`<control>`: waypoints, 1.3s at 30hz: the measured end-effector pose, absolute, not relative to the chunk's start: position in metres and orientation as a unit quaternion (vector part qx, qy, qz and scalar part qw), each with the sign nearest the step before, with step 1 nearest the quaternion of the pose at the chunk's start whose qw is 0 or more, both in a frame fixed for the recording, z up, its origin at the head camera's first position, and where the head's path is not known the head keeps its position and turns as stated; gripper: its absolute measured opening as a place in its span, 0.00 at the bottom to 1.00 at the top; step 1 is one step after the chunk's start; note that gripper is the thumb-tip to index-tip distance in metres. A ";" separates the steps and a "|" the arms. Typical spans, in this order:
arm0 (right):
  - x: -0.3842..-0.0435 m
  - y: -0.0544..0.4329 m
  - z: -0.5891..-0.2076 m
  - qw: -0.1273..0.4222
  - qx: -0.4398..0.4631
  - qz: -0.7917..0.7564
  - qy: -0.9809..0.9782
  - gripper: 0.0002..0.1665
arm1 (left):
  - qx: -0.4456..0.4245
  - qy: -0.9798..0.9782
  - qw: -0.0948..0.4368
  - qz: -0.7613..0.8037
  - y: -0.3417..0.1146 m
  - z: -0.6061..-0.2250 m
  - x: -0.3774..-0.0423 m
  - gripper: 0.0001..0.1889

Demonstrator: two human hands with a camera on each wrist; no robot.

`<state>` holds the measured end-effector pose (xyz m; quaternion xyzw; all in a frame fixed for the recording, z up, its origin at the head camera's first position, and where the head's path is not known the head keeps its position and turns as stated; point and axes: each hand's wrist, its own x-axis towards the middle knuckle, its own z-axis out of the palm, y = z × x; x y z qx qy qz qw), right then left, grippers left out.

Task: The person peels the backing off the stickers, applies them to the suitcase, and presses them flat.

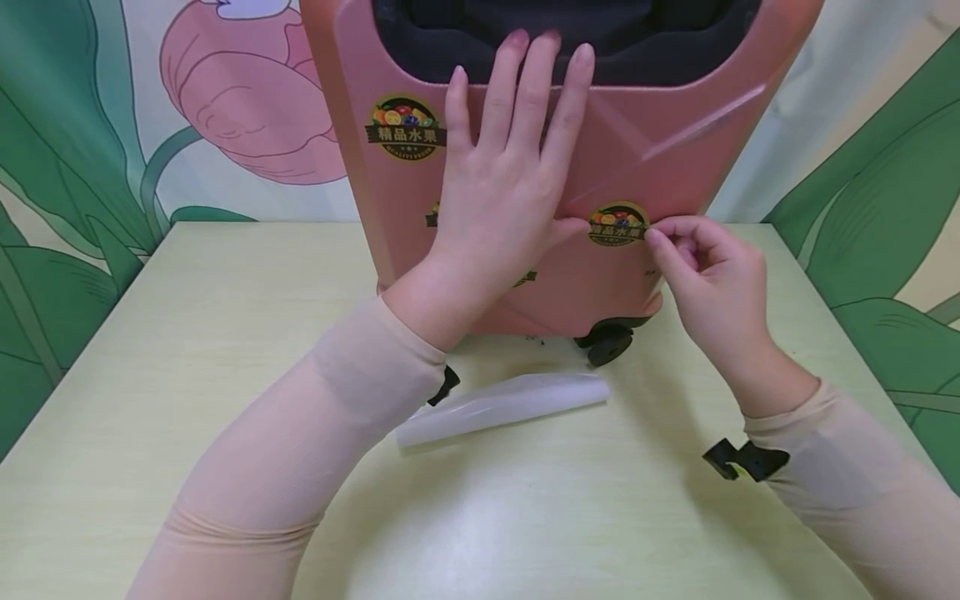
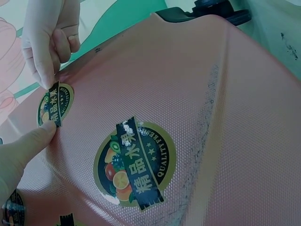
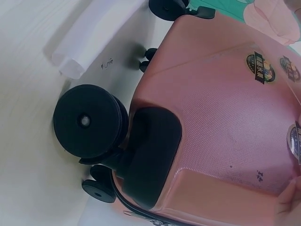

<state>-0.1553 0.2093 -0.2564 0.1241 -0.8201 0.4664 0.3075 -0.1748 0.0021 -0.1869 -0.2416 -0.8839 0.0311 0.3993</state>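
A pink hard-shell suitcase [image 1: 660, 158] stands upright on the table with several round fruit stickers on its face. Across its middle my left hand [image 1: 502, 183] lies flat, fingers spread and straight, fingertips over the lower edge of the black recess. The left thumb touches the left edge of a fruit sticker [image 1: 618, 223]. At that sticker's right end, my right hand [image 1: 716, 283] pinches the edge between thumb and forefinger. Another fruit sticker [image 1: 406, 127] is at the upper left, and a larger-looking one [image 2: 135, 163] shows in the left wrist view. Others are partly hidden by my left hand.
A rolled translucent white sheet [image 1: 510, 404] lies on the pale table [image 1: 540, 508] in front of the suitcase. Black wheels [image 3: 87, 121] are at the suitcase's lower end. A curtain with leaves and pink flowers [image 1: 255, 100] hangs behind.
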 end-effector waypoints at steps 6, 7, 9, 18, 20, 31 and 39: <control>-0.156 0.209 -0.257 0.345 0.140 0.414 -0.831 0.06 | -0.238 -0.885 0.399 0.031 0.003 -0.187 -0.174 0.57; -0.156 0.209 -0.256 0.352 0.145 0.404 -0.832 0.06 | -0.238 -0.885 0.399 0.032 0.003 -0.187 -0.174 0.57; -0.156 0.209 -0.256 0.367 0.155 0.385 -0.832 0.06 | -0.237 -0.885 0.399 0.032 0.003 -0.187 -0.174 0.57; -0.155 0.207 -0.254 0.412 0.173 0.301 -0.843 0.06 | -0.235 -0.887 0.395 0.028 0.002 -0.188 -0.174 0.57; -0.155 0.207 -0.254 0.414 0.168 0.282 -0.849 0.07 | -0.234 -0.888 0.394 0.029 0.002 -0.188 -0.174 0.56; -0.159 0.203 -0.281 0.498 0.404 0.119 -0.758 0.15 | -0.236 -0.885 0.400 0.023 0.004 -0.188 -0.175 0.56; -0.161 0.196 -0.304 0.414 0.406 -0.059 -0.813 0.29 | -0.237 -0.886 0.398 0.021 0.004 -0.188 -0.175 0.55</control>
